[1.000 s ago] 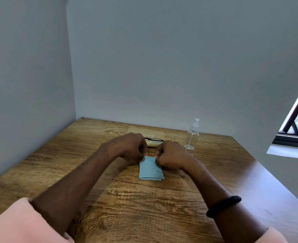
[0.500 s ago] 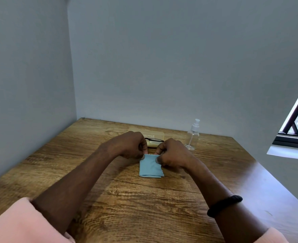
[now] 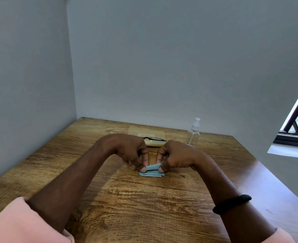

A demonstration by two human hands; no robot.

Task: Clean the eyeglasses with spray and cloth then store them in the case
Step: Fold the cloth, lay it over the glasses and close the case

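Head cam: spray bottle (image 3: pixel 194 132) stands back right on the worktop (image 3: pixel 127 199). Eyeglasses (image 3: pixel 153 138) sit at the yellowish case (image 3: pixel 154 143) just behind your knuckles, partly hidden by them. Both forearms reach in, wrists raised, fingers curled down. Left hand (image 3: pixel 130 151) & right hand (image 3: pixel 176 156) each have a closed grip, pinching an upper corner of the folded blue cloth (image 3: pixel 150 172), w/ its lower part on the wood.

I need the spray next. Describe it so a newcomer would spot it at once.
Start at the wooden table and go to its far edge by the grey back wall. Right of the flat tan case stands a small clear plastic spray bottle. It alone is upright and see-through, with a white pump top.
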